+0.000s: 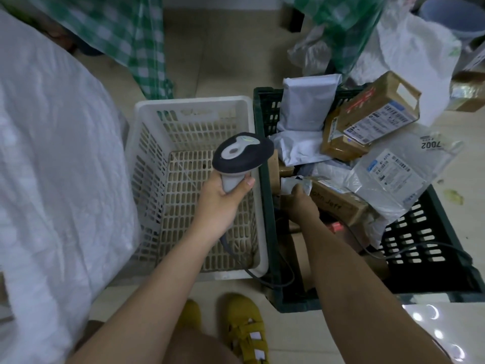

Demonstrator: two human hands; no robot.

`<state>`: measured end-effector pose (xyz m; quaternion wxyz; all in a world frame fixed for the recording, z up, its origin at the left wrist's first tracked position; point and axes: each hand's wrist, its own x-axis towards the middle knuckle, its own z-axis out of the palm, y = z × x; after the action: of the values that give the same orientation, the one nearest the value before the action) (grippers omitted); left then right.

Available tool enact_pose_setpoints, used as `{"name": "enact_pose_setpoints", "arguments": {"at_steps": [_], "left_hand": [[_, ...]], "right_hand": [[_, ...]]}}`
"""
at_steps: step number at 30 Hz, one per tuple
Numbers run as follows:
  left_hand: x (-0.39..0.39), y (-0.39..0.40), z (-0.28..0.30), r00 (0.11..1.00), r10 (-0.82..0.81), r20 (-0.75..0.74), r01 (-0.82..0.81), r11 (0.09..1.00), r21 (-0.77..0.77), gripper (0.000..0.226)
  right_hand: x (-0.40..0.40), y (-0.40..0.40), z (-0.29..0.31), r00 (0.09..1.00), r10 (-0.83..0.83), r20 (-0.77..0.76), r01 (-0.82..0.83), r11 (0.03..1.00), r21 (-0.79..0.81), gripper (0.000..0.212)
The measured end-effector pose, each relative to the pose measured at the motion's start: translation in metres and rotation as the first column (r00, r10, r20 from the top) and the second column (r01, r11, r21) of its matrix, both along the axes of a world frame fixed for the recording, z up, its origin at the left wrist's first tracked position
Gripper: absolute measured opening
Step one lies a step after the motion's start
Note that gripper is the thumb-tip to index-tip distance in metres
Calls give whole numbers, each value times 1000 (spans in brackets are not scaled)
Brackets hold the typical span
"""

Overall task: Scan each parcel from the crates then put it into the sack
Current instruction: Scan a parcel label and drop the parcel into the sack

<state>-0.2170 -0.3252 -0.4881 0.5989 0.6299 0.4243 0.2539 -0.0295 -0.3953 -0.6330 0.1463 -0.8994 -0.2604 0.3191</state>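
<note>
Since the white crate (147, 158) at 9 o'clock from the dark crate (265, 206) looks cleared out already, everything left to do sits in the dark one, piled with parcels. The left hand (223, 198) has its fingers wrapped round the handle of the scanner (241, 153), head up and parked over the white crate, my guess is so it's ready to swing onto a label the second something comes up. The right hand (301, 203) is down inside the dark crate with its grip on a small white parcel (296, 183); the thumb lies against it, but the fingers are hidden underneath, so I can't tell exactly how they sit. That parcel is at about 3 o'clock from the scanner, close by. The sack (52, 153) bulges at 9 o'clock of the white crate, handy for dropping.
</note>
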Motion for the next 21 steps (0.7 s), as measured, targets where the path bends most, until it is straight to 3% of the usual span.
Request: {"name": "enact_pose_setpoints", "arguments": {"at_steps": [3,8,14,16,19,21], "left_hand": [[-3,-1,-1,1000,-1,4,1,1000,-12,37],[-7,-2,1,999,40,12,-40,999,-11,29],[-9,-13,10,1000,17,5,-18,998,59,28],[-11,-19,15,1000,23,16,-24,998,62,23],[-17,-28,28,999,34,38,-36,997,71,24],[-22,-33,35,998,28,57,-32,997,71,26]], "right_hand": [[10,-8,6,978,-175,-113,190,971,142,55],[31,-39,65,865,-412,-287,495,794,352,50],[18,-85,131,811,-367,-456,584,472,660,39],[10,-88,139,755,-310,-578,655,398,642,41],[-2,-87,142,594,-202,-778,789,331,517,43],[-7,-81,146,608,-216,-764,780,343,524,41]]}}
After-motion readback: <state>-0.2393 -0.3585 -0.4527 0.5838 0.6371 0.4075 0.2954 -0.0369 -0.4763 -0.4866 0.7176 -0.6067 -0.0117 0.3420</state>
